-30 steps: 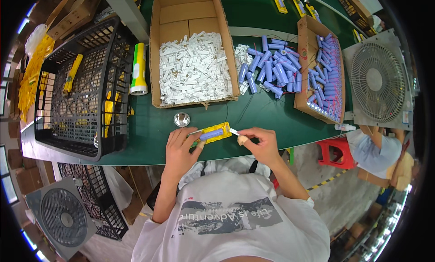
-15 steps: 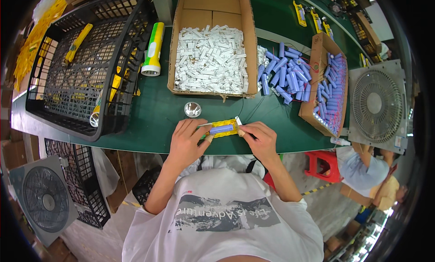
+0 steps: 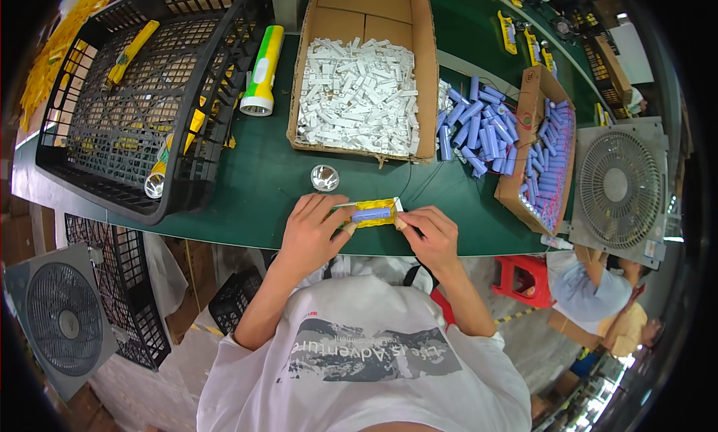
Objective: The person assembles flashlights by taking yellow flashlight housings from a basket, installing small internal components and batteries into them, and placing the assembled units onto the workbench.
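Between my hands, near the table's front edge, lies a yellow plastic flashlight shell (image 3: 383,203) with its inside facing up. A blue cylindrical battery (image 3: 372,214) rests lengthwise in it. My left hand (image 3: 313,226) is closed on the shell's left end, thumb against the battery end. At the other end, my right hand (image 3: 429,232) pinches the shell beside a small white plastic piece (image 3: 398,205); its fingertips partly hide that piece. A round silver reflector (image 3: 324,178) sits on the table just beyond my left hand.
A cardboard box (image 3: 366,154) of white plastic parts stands ahead. Loose blue batteries (image 3: 486,129) and a battery box (image 3: 516,196) are at right, beside a fan (image 3: 617,185). At left are a black crate (image 3: 161,211) and a yellow-green flashlight (image 3: 263,73). Another person (image 3: 587,282) sits at far right.
The whole view has shifted slightly. Both hands keep their hold on the yellow shell, and the battery still lies in it; the fingers have barely moved.
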The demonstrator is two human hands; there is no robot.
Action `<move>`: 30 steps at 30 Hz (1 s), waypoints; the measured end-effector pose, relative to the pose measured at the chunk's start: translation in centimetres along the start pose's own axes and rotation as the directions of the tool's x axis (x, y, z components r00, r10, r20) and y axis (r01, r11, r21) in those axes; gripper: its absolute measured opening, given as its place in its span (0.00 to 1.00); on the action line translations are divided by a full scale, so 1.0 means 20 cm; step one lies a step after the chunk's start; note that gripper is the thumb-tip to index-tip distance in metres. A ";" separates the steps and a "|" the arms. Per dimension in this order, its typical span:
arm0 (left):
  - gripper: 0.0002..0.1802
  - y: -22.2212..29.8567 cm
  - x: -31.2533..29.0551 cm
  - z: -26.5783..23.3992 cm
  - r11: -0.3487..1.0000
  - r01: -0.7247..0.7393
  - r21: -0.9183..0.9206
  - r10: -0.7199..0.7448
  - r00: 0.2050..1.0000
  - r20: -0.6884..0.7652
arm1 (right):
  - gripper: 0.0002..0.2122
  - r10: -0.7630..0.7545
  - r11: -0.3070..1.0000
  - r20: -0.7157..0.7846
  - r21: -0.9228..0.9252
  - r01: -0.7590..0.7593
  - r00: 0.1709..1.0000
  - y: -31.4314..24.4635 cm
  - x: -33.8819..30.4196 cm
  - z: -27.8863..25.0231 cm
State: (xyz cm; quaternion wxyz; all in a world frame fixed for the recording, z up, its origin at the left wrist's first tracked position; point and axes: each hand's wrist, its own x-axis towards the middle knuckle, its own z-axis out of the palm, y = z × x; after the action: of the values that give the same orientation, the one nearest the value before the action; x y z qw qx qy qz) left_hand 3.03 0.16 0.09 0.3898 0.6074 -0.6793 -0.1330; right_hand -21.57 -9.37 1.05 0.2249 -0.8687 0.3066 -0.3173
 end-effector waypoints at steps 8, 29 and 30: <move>0.14 0.01 -0.02 0.00 1.000 0.008 -0.010 -0.008 1.000 0.003 | 0.09 -0.026 0.998 0.000 -0.051 0.026 1.000 -0.01 -0.03 0.02; 0.15 0.13 -0.05 -0.38 0.993 -0.040 -0.115 0.035 0.998 -0.045 | 0.11 -0.581 0.813 0.218 0.134 0.566 0.784 0.12 0.37 -0.32; 0.18 0.12 -0.07 -0.46 0.992 -0.002 -0.127 -0.015 0.991 -0.129 | 0.12 -0.637 0.771 0.181 0.142 0.621 0.749 0.11 0.49 -0.40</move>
State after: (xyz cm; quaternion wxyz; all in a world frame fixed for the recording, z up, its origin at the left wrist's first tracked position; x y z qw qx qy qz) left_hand 7.60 4.79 7.26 0.4706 0.5910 -0.6406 -0.1374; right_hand -21.97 -19.12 9.30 0.1686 -0.9418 -0.0419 -0.2877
